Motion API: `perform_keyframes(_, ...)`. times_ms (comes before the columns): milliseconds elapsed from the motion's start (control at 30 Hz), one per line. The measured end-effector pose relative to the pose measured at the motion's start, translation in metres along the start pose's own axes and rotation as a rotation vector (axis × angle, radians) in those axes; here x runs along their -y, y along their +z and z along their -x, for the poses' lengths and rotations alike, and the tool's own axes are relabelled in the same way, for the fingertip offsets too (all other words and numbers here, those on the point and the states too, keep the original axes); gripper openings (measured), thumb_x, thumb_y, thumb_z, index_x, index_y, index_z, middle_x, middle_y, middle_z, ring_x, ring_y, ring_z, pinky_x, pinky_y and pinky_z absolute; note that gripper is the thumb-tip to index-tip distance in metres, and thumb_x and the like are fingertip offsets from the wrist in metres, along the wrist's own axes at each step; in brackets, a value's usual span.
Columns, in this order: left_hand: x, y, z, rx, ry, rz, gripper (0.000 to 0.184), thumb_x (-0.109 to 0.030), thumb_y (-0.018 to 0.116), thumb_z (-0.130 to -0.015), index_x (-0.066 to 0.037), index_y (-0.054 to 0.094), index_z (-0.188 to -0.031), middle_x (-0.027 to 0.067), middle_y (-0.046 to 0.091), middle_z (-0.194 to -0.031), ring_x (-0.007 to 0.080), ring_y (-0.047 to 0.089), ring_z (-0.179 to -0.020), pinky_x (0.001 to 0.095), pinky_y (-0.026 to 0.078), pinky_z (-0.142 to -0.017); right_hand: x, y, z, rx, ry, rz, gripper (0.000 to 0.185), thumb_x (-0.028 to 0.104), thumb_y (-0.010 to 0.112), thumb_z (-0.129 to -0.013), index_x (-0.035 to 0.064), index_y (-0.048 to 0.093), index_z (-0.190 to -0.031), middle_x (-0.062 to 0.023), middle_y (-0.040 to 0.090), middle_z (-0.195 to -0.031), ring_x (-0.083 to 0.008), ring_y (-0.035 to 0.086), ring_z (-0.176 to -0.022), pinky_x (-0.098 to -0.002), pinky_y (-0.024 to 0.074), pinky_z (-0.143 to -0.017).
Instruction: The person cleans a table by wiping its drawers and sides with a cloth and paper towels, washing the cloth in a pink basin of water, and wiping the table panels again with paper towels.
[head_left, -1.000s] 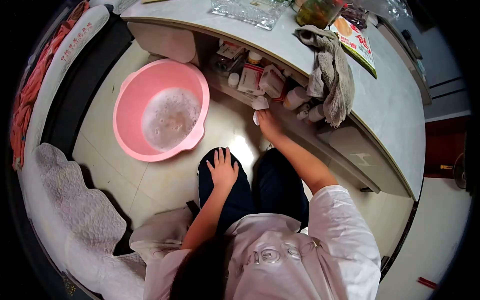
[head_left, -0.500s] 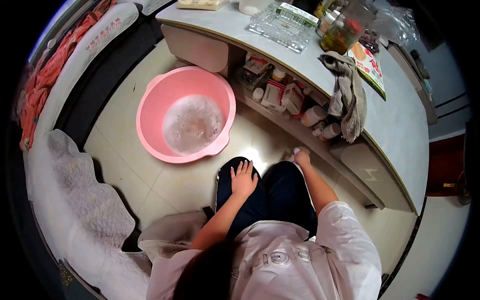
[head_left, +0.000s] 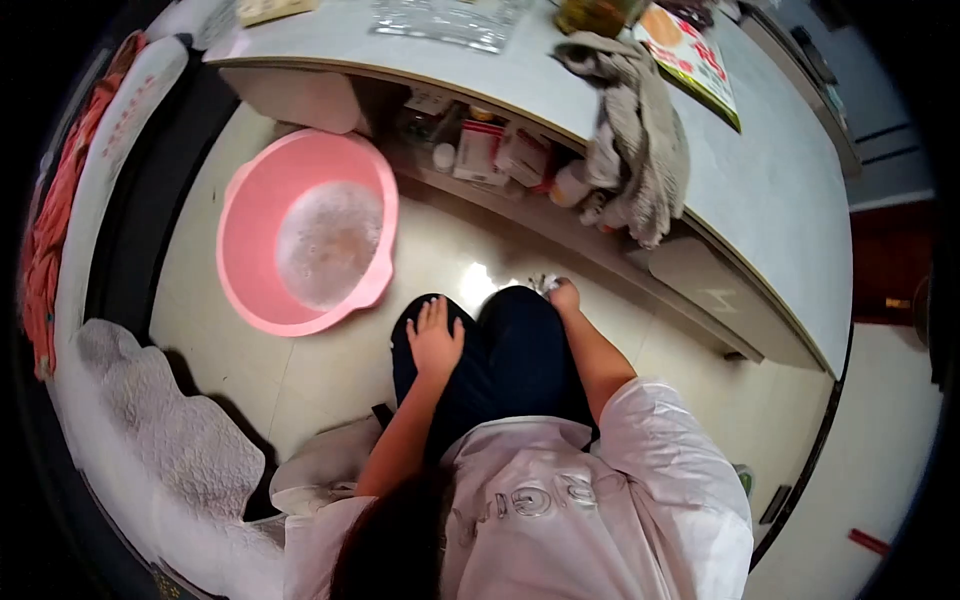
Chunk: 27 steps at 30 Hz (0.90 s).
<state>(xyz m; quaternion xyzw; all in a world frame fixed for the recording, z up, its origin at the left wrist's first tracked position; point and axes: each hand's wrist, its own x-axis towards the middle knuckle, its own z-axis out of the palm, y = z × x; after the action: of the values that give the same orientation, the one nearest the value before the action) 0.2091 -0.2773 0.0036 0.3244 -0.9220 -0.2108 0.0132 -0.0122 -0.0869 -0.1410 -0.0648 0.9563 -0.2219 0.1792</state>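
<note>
My left hand (head_left: 436,340) lies flat on the left knee of my dark trousers (head_left: 490,370), its fingers stretched out and holding nothing. Beside the outer side of the right knee is my right hand (head_left: 564,294), its fingers curled in. A small whitish thing with dark bits (head_left: 545,283) shows at those fingertips, too small and blurred to name. On the floor ahead and to the left stands a pink plastic basin (head_left: 245,240), apart from both hands. It holds cloudy, foamy water (head_left: 335,240).
A pale table (head_left: 770,230) spans the front and right, with a grey towel (head_left: 650,150) draped over its edge. Its shelf holds boxes (head_left: 480,150) and bottles. On top are a clear tray (head_left: 450,22) and a food packet (head_left: 690,60). A quilted sofa cover (head_left: 170,420) borders the left.
The view has shifted, so the basin and table appear farther left. My left hand stays on the knee. Beside the right knee, my right hand's small thing now shows dark bits.
</note>
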Motion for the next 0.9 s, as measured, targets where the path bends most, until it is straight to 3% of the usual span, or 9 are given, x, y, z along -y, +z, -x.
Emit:
perform_keyframes(100,0.003,0.002,0.001,-0.073,0.020,-0.031,0.049,-0.029,0.046,-0.082,-0.006,0.040,-0.125,0.0106,0.047,-0.123,0.0232,0.038,-0.119,0.0478,0.023,-0.098,0.020,-0.023,0.013,-0.070,0.122,-0.141,0.036,0.019,0.055,-0.070,0.0038,0.057,-0.102,-0.0218,0.059,-0.093,-0.0349,0.056,-0.090,-0.0391,0.0437,-0.078)
perform_keyframes(200,0.008,-0.014,-0.001,-0.042,-0.104,0.205,0.051,-0.028,0.050,-0.081,-0.006,0.038,-0.126,0.0113,0.047,-0.123,0.0266,0.041,-0.115,0.0470,0.024,-0.098,0.025,-0.036,0.014,-0.161,0.024,-0.253,0.036,0.014,0.051,-0.071,0.0022,0.056,-0.105,-0.0229,0.057,-0.100,-0.0369,0.054,-0.093,-0.0392,0.0426,-0.080)
perform_keyframes(233,0.021,-0.013,-0.004,-0.057,-0.181,0.399,0.053,-0.028,0.052,-0.082,-0.004,0.037,-0.126,0.0143,0.045,-0.123,0.0297,0.043,-0.112,0.0417,0.025,-0.098,0.024,-0.039,0.014,-0.146,0.040,-0.267,0.034,0.015,0.050,-0.074,0.0023,0.055,-0.105,-0.0221,0.058,-0.097,-0.0371,0.055,-0.091,-0.0400,0.0432,-0.078)
perform_keyframes(267,0.050,0.016,-0.006,-0.187,-0.246,1.003,0.049,-0.025,0.052,-0.082,-0.004,0.039,-0.125,0.0152,0.043,-0.125,0.0278,0.043,-0.113,0.0371,0.027,-0.098,0.027,-0.048,0.018,-0.163,0.006,-0.295,0.034,0.015,0.050,-0.074,0.0023,0.055,-0.105,-0.0217,0.058,-0.097,-0.0370,0.055,-0.090,-0.0400,0.0433,-0.078)
perform_keyframes(433,0.077,-0.067,-0.002,-0.457,-0.620,2.064,0.046,-0.030,0.052,-0.082,-0.009,0.038,-0.120,0.0123,0.043,-0.123,0.0228,0.044,-0.111,0.0397,0.037,-0.093,0.062,-0.078,0.046,-0.176,-0.156,-0.453,0.031,0.015,0.051,-0.077,0.0020,0.054,-0.105,-0.0198,0.060,-0.093,-0.0350,0.057,-0.090,-0.0392,0.0437,-0.077)
perform_keyframes(533,0.090,-0.095,-0.008,-0.778,-0.765,2.046,0.041,-0.033,0.049,-0.083,-0.005,0.045,-0.114,0.0129,0.049,-0.114,0.0222,0.040,-0.115,0.0412,0.033,-0.095,0.103,-0.038,0.038,-0.074,-0.494,-0.754,0.030,0.007,0.047,-0.079,0.0019,0.052,-0.108,-0.0165,0.058,-0.099,-0.0272,0.057,-0.092,-0.0342,0.0437,-0.080)
perform_keyframes(600,0.108,-0.099,-0.008,-0.798,-0.818,1.948,0.037,-0.030,0.047,-0.086,-0.003,0.045,-0.111,0.0113,0.051,-0.110,0.0235,0.045,-0.110,0.0403,0.035,-0.093,0.180,-0.046,0.069,0.223,-0.394,-1.035,0.029,0.006,0.044,-0.080,0.0013,0.052,-0.108,-0.0157,0.056,-0.103,-0.0239,0.056,-0.095,-0.0312,0.0425,-0.082)
perform_keyframes(800,0.162,-0.087,-0.010,-0.629,-0.776,1.987,0.030,-0.020,0.050,-0.087,0.000,0.045,-0.108,0.0111,0.054,-0.104,0.0231,0.052,-0.100,0.0378,0.041,-0.090,0.303,0.008,0.102,0.391,-0.460,-0.920,0.035,0.012,0.042,-0.082,-0.0001,0.046,-0.115,-0.0170,0.057,-0.103,-0.0260,0.054,-0.097,-0.0328,0.0412,-0.082)
perform_keyframes(900,0.159,-0.089,-0.005,-0.611,-0.717,1.858,0.019,-0.019,0.049,-0.087,-0.002,0.046,-0.095,0.0101,0.054,-0.095,0.0206,0.054,-0.090,0.0379,0.044,-0.085,0.323,0.012,0.118,0.259,-0.452,-0.719,0.030,0.010,0.043,-0.082,-0.0009,0.051,-0.108,-0.0181,0.058,-0.100,-0.0285,0.056,-0.094,-0.0346,0.0423,-0.080)
